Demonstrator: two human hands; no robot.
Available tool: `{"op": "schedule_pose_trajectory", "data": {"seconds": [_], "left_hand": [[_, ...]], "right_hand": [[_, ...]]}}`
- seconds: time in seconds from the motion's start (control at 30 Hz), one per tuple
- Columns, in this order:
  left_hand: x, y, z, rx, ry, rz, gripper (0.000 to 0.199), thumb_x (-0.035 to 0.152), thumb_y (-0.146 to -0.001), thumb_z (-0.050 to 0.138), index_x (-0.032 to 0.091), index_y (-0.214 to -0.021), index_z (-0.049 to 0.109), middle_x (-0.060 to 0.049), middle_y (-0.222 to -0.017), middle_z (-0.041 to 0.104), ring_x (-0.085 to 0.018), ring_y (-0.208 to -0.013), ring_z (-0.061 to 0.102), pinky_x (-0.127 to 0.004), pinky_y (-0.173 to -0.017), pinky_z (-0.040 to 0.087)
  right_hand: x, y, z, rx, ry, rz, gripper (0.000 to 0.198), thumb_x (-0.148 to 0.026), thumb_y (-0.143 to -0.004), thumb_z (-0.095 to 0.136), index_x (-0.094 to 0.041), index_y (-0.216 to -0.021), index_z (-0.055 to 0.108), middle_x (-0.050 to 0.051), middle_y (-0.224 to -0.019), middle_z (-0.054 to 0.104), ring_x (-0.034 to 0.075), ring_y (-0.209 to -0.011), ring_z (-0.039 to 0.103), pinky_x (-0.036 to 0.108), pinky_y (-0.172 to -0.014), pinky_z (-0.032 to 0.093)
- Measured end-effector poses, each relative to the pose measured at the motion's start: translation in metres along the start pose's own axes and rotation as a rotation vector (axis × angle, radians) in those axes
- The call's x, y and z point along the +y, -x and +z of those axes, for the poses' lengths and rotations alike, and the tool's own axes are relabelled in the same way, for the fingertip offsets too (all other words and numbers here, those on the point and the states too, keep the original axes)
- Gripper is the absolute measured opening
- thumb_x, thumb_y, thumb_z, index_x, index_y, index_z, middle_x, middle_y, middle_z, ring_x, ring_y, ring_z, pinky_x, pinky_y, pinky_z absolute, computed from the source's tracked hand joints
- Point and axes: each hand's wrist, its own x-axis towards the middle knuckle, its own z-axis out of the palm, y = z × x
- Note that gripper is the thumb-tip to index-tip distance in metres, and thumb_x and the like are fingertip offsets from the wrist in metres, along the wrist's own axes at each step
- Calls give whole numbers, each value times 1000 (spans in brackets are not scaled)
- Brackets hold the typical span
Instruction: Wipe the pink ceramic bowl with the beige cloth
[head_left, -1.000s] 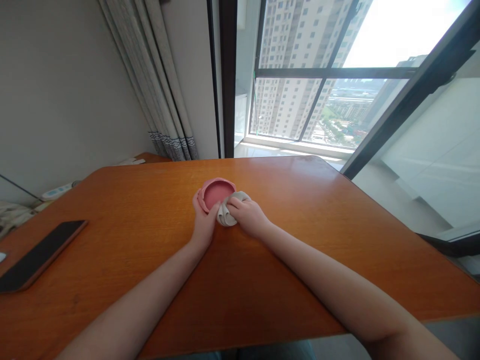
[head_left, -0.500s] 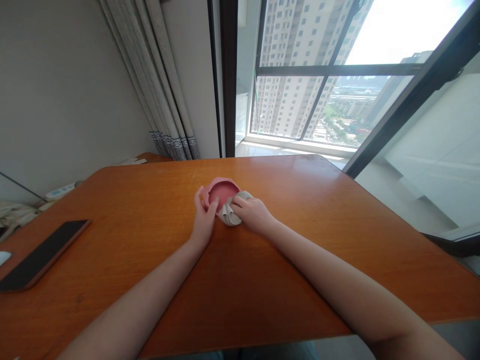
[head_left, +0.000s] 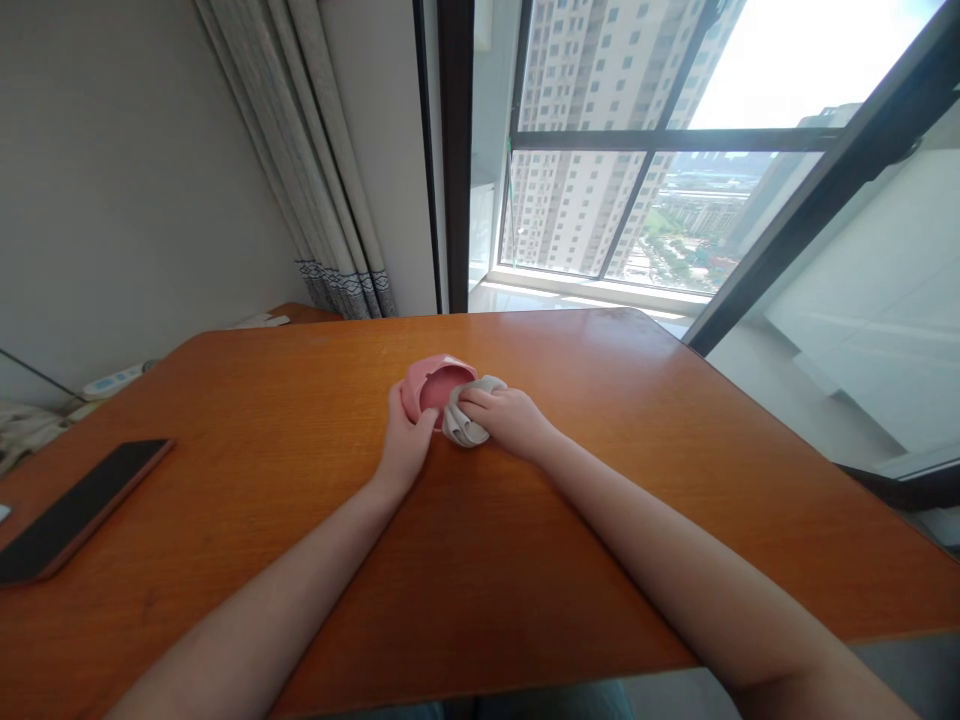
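A pink bowl [head_left: 442, 385] is tilted over the wooden table, its hollow side turned toward me and to the right. My left hand [head_left: 407, 430] grips its left side, with the thumb at the near rim and the other fingers behind the wall. A bunched light grey cloth [head_left: 463, 425] is in my right hand [head_left: 506, 420], whose fingers are closed on it. The cloth presses against the bowl's right rim and covers part of it. My right fingertips are partly hidden in the folds.
The brown wooden table [head_left: 300, 420] spreads out around both hands. On its left lies a long dark pad [head_left: 82, 510] with a reddish edge, and a white power strip [head_left: 116, 381] is beyond it. A grey curtain [head_left: 330, 200] and a large window [head_left: 600, 200] stand behind the table.
The bowl has turned in my left hand, so more of its outer wall shows and its opening looks narrower. My right hand has shifted the cloth slightly up along the rim.
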Motion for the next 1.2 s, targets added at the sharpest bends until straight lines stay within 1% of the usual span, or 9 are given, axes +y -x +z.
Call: {"op": "schedule_pose_trajectory", "data": {"seconds": [0.23, 0.4, 0.6, 0.73, 0.83, 0.9, 1.03, 1.13, 1.2], "left_hand": [[3, 14, 15, 0, 350, 7, 57, 34, -76, 61, 26, -126, 34, -8, -125, 52, -19, -109, 56, -33, -91, 46], [-5, 9, 10, 84, 239, 1, 47, 23, -72, 62, 21, -115, 45, -6, -115, 56, -19, -103, 56, -33, -92, 45], [-5, -2, 1, 2, 103, 29, 45, 15, -67, 61, 21, -111, 50, -4, -110, 56, -18, -101, 54, -31, -91, 44], [6, 6, 10, 78, 373, -129, 38, 32, -74, 61, 23, -108, 48, -2, -104, 56, -14, -88, 57, -26, -76, 49], [8, 12, 17, 126, 531, -173, 41, 31, -72, 64, 25, -108, 45, 0, -98, 56, -11, -80, 57, -22, -70, 48], [6, 11, 17, 144, 492, -151, 41, 23, -68, 65, 23, -105, 47, 0, -94, 55, -10, -76, 55, -21, -67, 46], [-1, 1, 6, 148, 258, -132, 30, 15, -67, 54, 20, -97, 50, 2, -82, 52, -10, -68, 50, -23, -63, 45], [2, -5, -2, 90, 31, -13, 28, 12, -64, 55, 20, -91, 53, 1, -84, 53, -13, -78, 52, -27, -77, 46], [6, -3, -1, 90, -9, 17, 34, 14, -64, 59, 21, -96, 53, 0, -94, 55, -15, -89, 53, -29, -86, 44]], "right_hand": [[-20, -4, 7, 110, -4, 78, 22, -18, -91, 41, -19, -92, 63, 4, -97, 64, 12, -63, 47, 29, -56, 32], [-17, -6, 6, 83, 5, 10, 22, -16, -90, 42, -18, -97, 62, 5, -103, 63, 12, -63, 47, 28, -56, 33], [0, -4, 2, 49, 91, -47, 25, -16, -93, 36, -17, -98, 60, 7, -102, 62, 13, -66, 49, 30, -58, 34], [-17, -8, 1, 11, 72, -15, 23, -13, -91, 36, -16, -91, 59, 8, -92, 60, 14, -62, 47, 30, -55, 31], [-31, -12, 0, 16, 51, 40, 23, -12, -91, 36, -16, -90, 59, 7, -89, 59, 13, -58, 44, 29, -52, 29], [-33, -13, -2, 34, 47, 47, 23, -13, -91, 36, -16, -90, 59, 6, -89, 59, 13, -57, 44, 29, -52, 28], [-19, -10, -8, 39, 60, -69, 23, -13, -92, 37, -17, -97, 59, 6, -97, 60, 12, -61, 46, 29, -56, 31], [-6, -6, -8, 20, 55, -61, 24, -15, -93, 36, -17, -102, 59, 8, -105, 59, 13, -66, 48, 30, -59, 33], [-3, -5, -6, -8, 48, -23, 24, -15, -93, 37, -17, -98, 60, 8, -102, 60, 13, -66, 48, 30, -59, 33]]}}
